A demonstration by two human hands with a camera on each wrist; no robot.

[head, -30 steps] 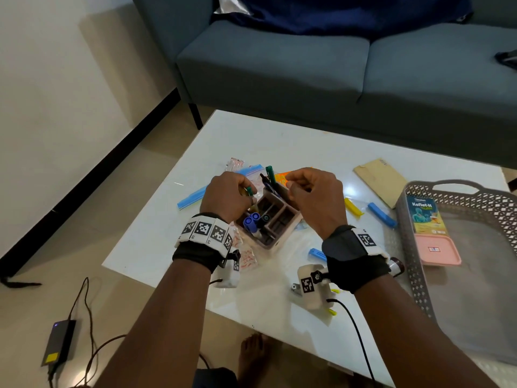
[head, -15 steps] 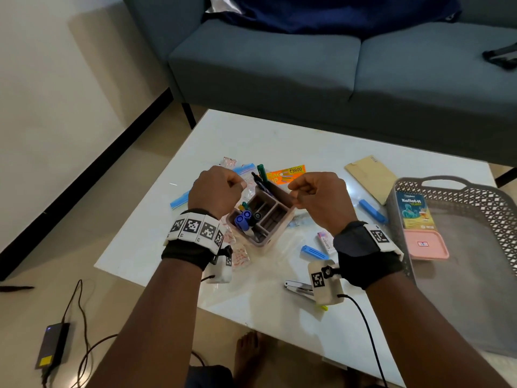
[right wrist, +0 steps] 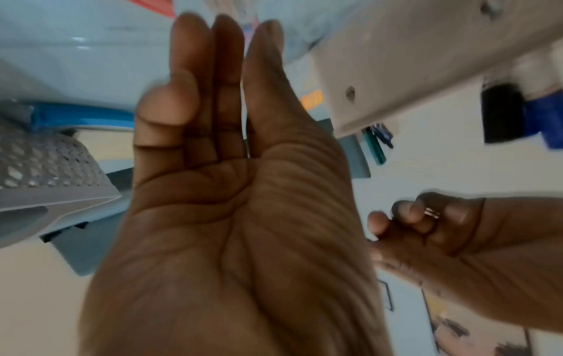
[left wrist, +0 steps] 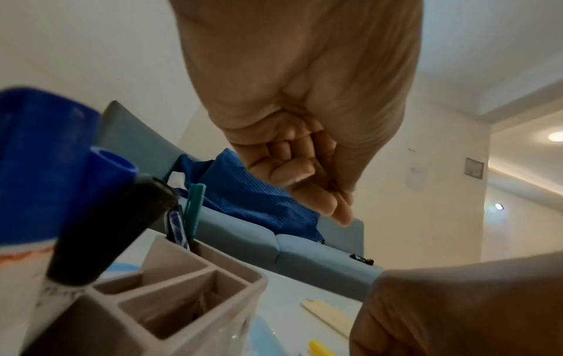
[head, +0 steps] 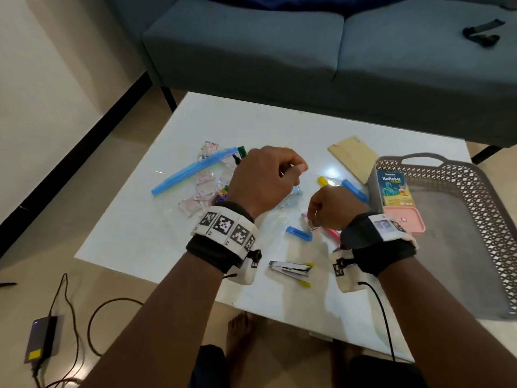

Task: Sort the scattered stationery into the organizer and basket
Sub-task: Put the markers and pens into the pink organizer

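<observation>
A white glossy counter (head: 251,121) fills mid-frame. On it, left of centre, lies a clear zip bag (head: 193,175) with sachets; upper right a tan envelope (head: 353,156); at right a grey basket (head: 458,219); lower centre a stapler (head: 289,268) and blue clip (head: 298,233).

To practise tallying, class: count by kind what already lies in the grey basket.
Printed box: 1
Pink case: 1
Total in the basket: 2
</observation>
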